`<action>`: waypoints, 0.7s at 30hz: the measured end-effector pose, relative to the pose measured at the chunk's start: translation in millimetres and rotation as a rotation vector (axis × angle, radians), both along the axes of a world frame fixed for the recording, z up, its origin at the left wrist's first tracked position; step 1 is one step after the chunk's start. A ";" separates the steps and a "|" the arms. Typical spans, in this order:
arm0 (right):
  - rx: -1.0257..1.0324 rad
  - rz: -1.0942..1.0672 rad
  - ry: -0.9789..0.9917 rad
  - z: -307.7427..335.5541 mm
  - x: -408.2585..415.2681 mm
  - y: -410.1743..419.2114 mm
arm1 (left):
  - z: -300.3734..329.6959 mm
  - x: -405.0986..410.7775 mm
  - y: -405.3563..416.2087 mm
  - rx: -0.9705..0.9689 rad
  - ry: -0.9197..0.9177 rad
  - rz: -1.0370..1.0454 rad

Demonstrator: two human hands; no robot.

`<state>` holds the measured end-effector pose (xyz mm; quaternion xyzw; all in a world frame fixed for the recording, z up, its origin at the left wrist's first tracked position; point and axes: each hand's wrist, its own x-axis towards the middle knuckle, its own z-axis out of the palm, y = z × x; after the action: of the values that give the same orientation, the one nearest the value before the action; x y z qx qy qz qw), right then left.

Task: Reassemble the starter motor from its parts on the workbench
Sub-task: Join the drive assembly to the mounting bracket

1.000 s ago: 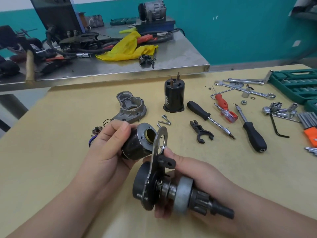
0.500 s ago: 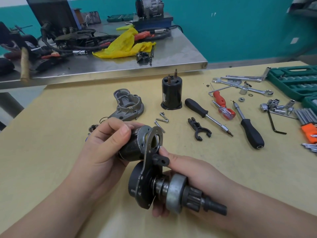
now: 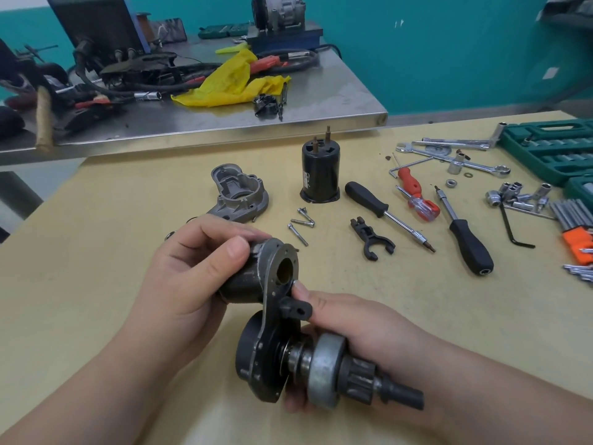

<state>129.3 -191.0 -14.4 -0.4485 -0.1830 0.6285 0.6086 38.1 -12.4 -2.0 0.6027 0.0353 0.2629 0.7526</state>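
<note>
The wooden surface is bare to the left of the hands and along its near edge; its far edge meets a steel bench crowded with cables and a yellow cloth. To the right of the hands the room narrows among scattered tools.

Taking the black upright solenoid can as landmark: the starter assembly is held above the surface, well in front of the can and a little to its left. The left hand wraps a dark cylindrical body, thumb lying over its top, fingers curled behind it. That body sits against the upper part of a flat metal plate, its brass-coloured bore showing through the plate's hole. The right hand holds the drive end from beneath, fingers curled round the grey clutch drum, while one fingertip presses on the plate beside the bore. The pinion shaft points right and toward the viewer.

Left of the can lies the grey cast housing, open side up. Just in front of the can lie three loose screws; in front and right, a black fork lever and two black-handled screwdrivers. Far right of the can, an open green case holds sockets; its contents are otherwise hard to make out.
</note>
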 end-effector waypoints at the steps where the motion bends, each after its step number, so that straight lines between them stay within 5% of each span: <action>1: -0.008 -0.016 -0.011 0.1 0.6 0.2 | 0.6 -0.8 -1.6 0.037 0.005 0.023; 10: -0.063 -0.113 0.039 6.9 -6.2 -0.1 | 2.4 -6.9 -9.3 0.668 0.138 0.259; 16: -0.076 -0.168 -0.043 8.2 -9.5 0.5 | 16.3 -9.0 -11.8 0.997 0.149 0.177; 21: -0.094 -0.167 -0.130 6.5 -9.5 -0.3 | 18.5 -7.1 -14.2 0.896 0.249 0.158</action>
<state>119.7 -191.3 -7.9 -0.5299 -0.1545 0.5532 0.6239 31.0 -26.6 16.6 0.8905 0.0543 0.2343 0.3863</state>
